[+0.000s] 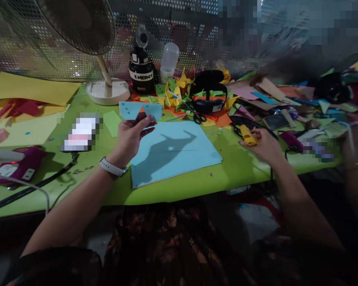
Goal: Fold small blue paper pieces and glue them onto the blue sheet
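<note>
My left hand [130, 137] is raised above the green table [173, 186] and pinches a folded light-blue paper piece [140, 110] with small dots, held up over a stack of light-blue paper sheets [179, 153]. A white watch band sits on that wrist. My right hand [264, 145] rests on the table to the right, fingers closed round a small yellow tool [248, 136]. Black scissors [198, 117] lie just beyond the sheets.
A desk fan [107, 91] stands at the back left beside a black bottle [141, 73] and a clear cup [169, 59]. Yellow and red sheets [30, 89] lie far left. Folded paper shapes, a black headband and scraps crowd the back right. Another person's arm [356, 159] shows at the right edge.
</note>
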{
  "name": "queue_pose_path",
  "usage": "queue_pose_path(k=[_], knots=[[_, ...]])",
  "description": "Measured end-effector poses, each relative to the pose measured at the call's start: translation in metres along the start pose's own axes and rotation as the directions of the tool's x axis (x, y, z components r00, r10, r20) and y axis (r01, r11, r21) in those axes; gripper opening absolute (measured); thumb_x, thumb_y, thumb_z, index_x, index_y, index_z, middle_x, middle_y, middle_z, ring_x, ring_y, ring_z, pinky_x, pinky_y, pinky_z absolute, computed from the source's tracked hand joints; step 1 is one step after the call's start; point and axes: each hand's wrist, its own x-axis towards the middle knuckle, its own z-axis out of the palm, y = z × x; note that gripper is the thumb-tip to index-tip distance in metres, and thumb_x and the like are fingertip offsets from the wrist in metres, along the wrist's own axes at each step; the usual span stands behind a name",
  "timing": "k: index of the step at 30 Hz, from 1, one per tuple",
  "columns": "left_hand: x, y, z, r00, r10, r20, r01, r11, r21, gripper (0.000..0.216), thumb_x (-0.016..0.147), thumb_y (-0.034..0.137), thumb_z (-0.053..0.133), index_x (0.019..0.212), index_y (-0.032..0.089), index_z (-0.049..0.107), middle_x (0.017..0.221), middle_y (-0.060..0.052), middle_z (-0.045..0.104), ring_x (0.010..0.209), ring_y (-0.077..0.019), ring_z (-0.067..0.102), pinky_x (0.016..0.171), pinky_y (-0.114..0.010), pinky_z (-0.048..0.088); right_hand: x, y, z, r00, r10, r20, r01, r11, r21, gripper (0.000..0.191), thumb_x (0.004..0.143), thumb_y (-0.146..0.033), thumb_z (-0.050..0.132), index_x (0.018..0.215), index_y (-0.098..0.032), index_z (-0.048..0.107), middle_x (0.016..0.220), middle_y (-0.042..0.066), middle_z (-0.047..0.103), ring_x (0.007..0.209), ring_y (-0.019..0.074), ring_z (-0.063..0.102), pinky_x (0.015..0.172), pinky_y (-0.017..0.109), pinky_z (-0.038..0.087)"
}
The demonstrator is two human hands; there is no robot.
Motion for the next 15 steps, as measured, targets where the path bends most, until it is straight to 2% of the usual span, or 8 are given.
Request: queue_pose_path(k=[4, 6, 8, 11, 13, 15], knots=[[0.005, 0.007, -0.004, 0.999, 0.010, -0.040, -0.011, 1.000, -0.022, 0.024, 0.064, 0.032, 0.086, 0.079, 0.022, 0.069, 0.085, -0.001, 0.075, 0.083, -0.0154, 0.072, 0.072, -0.025, 0.056, 0.009, 0.027, 0.009, 0.997, -0.048, 0.060, 0.047, 0.999, 0.017, 0.084, 0.068, -0.049, 0.080, 0.137, -0.012, 0.050, 0.114, 0.021, 0.067, 0.094, 0.0284, 0.064, 0.080, 0.035, 0.045], [0.007, 0.010, -0.006, 0.998, 0.026, -0.050, -0.027, 0.999, -0.027, 0.025, 0.064, 0.033, 0.086, 0.079, 0.023, 0.069, 0.083, 0.000, 0.075, 0.086, -0.0162, 0.073, 0.072, -0.025, 0.057, 0.013, 0.032, 0.007, 0.988, -0.102, 0.114, 0.102, 0.995, 0.005, 0.087, 0.070, -0.047, 0.078, 0.141, -0.008, 0.047, 0.121, 0.023, 0.065, 0.101, 0.0301, 0.063, 0.088, 0.036, 0.045], [0.008, 0.013, -0.008, 0.997, 0.040, -0.064, -0.042, 0.999, -0.027, 0.025, 0.064, 0.034, 0.086, 0.080, 0.024, 0.068, 0.084, 0.000, 0.075, 0.088, -0.0174, 0.073, 0.073, -0.026, 0.057, 0.015, 0.033, -0.001, 0.968, -0.149, 0.201, 0.167, 0.983, -0.078, 0.084, 0.073, -0.044, 0.074, 0.143, -0.006, 0.047, 0.134, 0.024, 0.059, 0.117, 0.0333, 0.057, 0.098, 0.039, 0.041], [0.010, 0.018, -0.010, 0.995, 0.055, -0.085, -0.058, 0.998, -0.037, 0.023, 0.066, 0.033, 0.085, 0.079, 0.024, 0.068, 0.084, 0.000, 0.075, 0.091, -0.0174, 0.073, 0.073, -0.025, 0.055, 0.012, 0.020, -0.016, 0.939, -0.169, 0.301, 0.244, 0.941, -0.234, 0.078, 0.076, -0.039, 0.071, 0.143, -0.006, 0.048, 0.145, 0.025, 0.050, 0.133, 0.0350, 0.045, 0.107, 0.040, 0.034], [0.012, 0.020, -0.012, 0.993, 0.072, -0.089, -0.077, 0.996, -0.054, 0.021, 0.068, 0.033, 0.083, 0.080, 0.024, 0.069, 0.084, 0.001, 0.074, 0.090, -0.0160, 0.072, 0.074, -0.025, 0.055, 0.007, 0.005, -0.024, 0.927, -0.247, 0.281, 0.320, 0.912, -0.257, 0.076, 0.080, -0.044, 0.066, 0.145, -0.010, 0.048, 0.147, 0.022, 0.048, 0.136, 0.0339, 0.043, 0.111, 0.040, 0.030], [0.013, 0.021, -0.015, 0.992, 0.081, -0.091, -0.087, 0.994, -0.064, 0.020, 0.069, 0.034, 0.083, 0.081, 0.024, 0.069, 0.084, 0.002, 0.074, 0.089, -0.0150, 0.071, 0.075, -0.025, 0.054, 0.002, -0.011, -0.026, 0.924, -0.308, 0.227, 0.361, 0.898, -0.251, 0.077, 0.086, -0.057, 0.055, 0.148, -0.014, 0.043, 0.151, 0.018, 0.045, 0.139, 0.0331, 0.040, 0.114, 0.040, 0.028]])
